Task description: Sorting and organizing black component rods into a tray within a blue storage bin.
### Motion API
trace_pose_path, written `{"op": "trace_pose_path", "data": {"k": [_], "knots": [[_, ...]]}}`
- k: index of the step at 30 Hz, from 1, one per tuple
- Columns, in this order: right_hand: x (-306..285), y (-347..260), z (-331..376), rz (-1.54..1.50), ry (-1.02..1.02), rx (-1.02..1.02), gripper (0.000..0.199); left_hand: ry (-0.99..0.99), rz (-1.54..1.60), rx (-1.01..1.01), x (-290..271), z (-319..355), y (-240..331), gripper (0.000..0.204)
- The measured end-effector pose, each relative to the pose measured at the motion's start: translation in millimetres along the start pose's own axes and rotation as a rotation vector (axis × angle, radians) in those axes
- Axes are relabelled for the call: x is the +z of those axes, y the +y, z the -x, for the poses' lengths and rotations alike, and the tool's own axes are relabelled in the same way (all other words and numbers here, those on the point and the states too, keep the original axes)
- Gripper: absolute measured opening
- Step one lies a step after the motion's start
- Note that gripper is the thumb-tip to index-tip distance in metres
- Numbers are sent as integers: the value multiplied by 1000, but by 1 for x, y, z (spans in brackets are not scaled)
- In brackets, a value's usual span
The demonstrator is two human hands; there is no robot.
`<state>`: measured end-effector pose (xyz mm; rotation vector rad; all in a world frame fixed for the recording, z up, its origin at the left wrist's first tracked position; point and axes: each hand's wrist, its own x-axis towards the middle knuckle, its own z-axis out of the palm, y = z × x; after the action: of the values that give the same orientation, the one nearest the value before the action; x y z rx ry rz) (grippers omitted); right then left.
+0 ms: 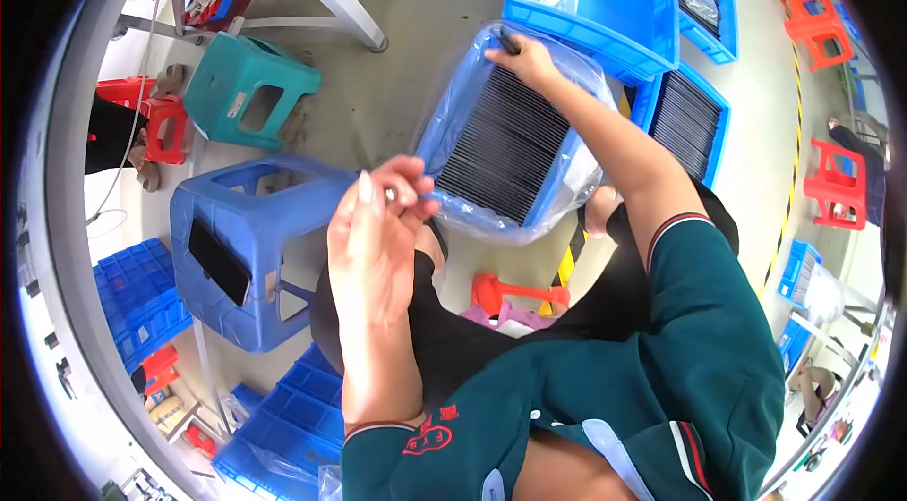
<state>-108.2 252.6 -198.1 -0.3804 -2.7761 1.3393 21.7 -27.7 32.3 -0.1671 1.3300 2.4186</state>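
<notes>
A blue crate (452,114) lined with clear plastic stands in front of my knees. Long rows of thin black strips (505,144) fill it, packed closely side by side. My right hand (529,62) is at the crate's far end, its fingers closed on a thin black piece (509,42) like those strips. My left hand (378,241) is raised left of the crate's near part, palm turned up and fingers curled. A small shiny spot shows between its fingers; what they hold, if anything, I cannot make out.
Beyond the crate stand blue bins (590,5), and to its right another blue crate (688,128) of dark strips. At my left is a blue stool (260,199) with a black phone (219,260) on it. A green stool (248,90) stands farther off.
</notes>
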Motion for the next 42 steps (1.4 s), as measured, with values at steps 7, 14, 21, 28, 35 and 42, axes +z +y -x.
{"op": "trace_pose_path", "data": {"k": [7, 14, 21, 28, 35, 42], "knots": [[52, 70, 20, 322, -180, 75, 42, -15, -28, -11, 0, -1, 0, 37], [77, 128, 35, 654, -83, 184, 35, 10, -22, -30, 0, -6, -1, 39], [85, 118, 43, 757, 97, 243, 33, 29, -46, -53, 0, -3, 3, 44], [71, 117, 50, 776, 58, 133, 32, 9, -36, -75, -1, 0, 4, 46], [54, 127, 31, 796, 22, 52, 27, 22, -42, -67, 1, 3, 3, 46], [53, 143, 31, 828, 85, 30, 28, 24, -51, -77, 2, 3, 1, 48]]}}
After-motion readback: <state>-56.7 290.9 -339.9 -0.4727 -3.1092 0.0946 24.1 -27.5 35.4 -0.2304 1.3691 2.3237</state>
